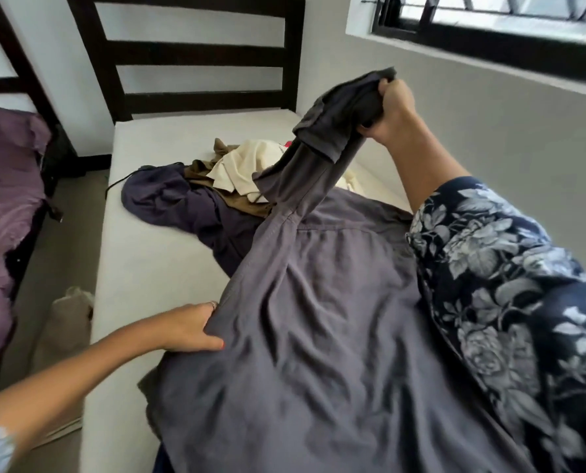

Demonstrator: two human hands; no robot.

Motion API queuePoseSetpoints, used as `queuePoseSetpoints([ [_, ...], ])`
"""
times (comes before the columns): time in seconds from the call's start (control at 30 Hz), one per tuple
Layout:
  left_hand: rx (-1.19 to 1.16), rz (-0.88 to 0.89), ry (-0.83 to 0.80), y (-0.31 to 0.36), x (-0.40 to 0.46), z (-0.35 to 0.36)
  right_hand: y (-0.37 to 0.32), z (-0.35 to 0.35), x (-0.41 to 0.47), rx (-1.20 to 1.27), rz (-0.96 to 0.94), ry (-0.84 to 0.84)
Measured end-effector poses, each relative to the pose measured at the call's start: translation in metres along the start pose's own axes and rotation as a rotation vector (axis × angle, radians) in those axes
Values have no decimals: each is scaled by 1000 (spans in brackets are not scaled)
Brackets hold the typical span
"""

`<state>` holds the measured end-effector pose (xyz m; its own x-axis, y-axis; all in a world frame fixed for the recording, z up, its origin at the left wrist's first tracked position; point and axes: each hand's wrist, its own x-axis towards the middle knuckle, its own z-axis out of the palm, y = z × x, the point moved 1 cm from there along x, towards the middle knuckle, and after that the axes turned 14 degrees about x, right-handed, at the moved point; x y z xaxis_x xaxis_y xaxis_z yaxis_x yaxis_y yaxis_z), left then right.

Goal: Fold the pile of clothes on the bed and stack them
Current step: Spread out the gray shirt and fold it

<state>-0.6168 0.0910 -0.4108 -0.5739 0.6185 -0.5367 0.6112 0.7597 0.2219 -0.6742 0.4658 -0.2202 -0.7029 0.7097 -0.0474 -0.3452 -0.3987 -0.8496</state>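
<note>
Left hand [191,329]: lower left of the frame, forearm coming in from the bottom left corner; thumb on top and fingers curled under the left edge of the grey shirt, pinching the cloth against the mattress. A ring shows on one finger.
Grey shirt [319,319]: fills the lower middle of the frame, spread wrinkled over the near part of the mattress, its body running from the bottom edge up to a shoulder seam near the centre. One sleeve rises from that seam toward the upper right.
Floral sleeve [510,285]: dark blue with pale flowers, right side of the frame, covering the right arm down to the forearm and lying over the shirt's right edge.
Right hand [392,112]: upper right of centre, raised above the bed; fingers closed tight round the bunched cuff end of the shirt sleeve, holding it up so the sleeve hangs taut down to the shoulder.
Mattress [155,254]: white, bare along its left side, running from the bottom of the frame up to the headboard.
Pile of clothes [216,186]: centre of the frame, beyond the shirt on the mattress; a dark blue garment at left, olive-brown cloth in the middle, cream cloth on top, a speck of red behind.
Headboard [196,56]: dark wooden slats, top centre.
Window [489,18]: dark frame, upper right corner.
Purple cloth [5,199]: left edge, on a second bed.
</note>
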Motion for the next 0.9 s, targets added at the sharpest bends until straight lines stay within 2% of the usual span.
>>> queuePoseSetpoints([
  [0.03, 133, 46, -26, 15, -9, -9, -8, -11, 6, -3, -5, 26],
  [0.1, 219, 133, -9, 51, -21, -25, -26, -33, 25, -14, -49, 95],
  [0.17, 174, 177, 8, 86, -30, -27, -42, -58, 46, -20, -126, 176],
  [0.27, -17, 223, -12, 142, -28, 2, -64, -91, 50, 33, -164, 232],
  [0.43, 15, 116, -117, 237, 0, 95, -52, -154, 70, 13, -96, 291],
  [0.53, 93, 115, -187, 259, 26, 127, -32, -179, 77, 12, -12, 318],
  [0.6, 63, 117, -201, 263, 34, 132, -22, -186, 80, 36, 5, 324],
  [0.73, -237, 203, -279, 241, 49, 111, -19, -180, 86, 73, 31, 267],
  [0.8, -527, 194, -386, 216, 67, 92, -26, -160, 64, 143, 67, 86],
  [0.9, -997, 41, -300, 171, 91, 51, -29, -129, 18, 236, 125, -262],
])
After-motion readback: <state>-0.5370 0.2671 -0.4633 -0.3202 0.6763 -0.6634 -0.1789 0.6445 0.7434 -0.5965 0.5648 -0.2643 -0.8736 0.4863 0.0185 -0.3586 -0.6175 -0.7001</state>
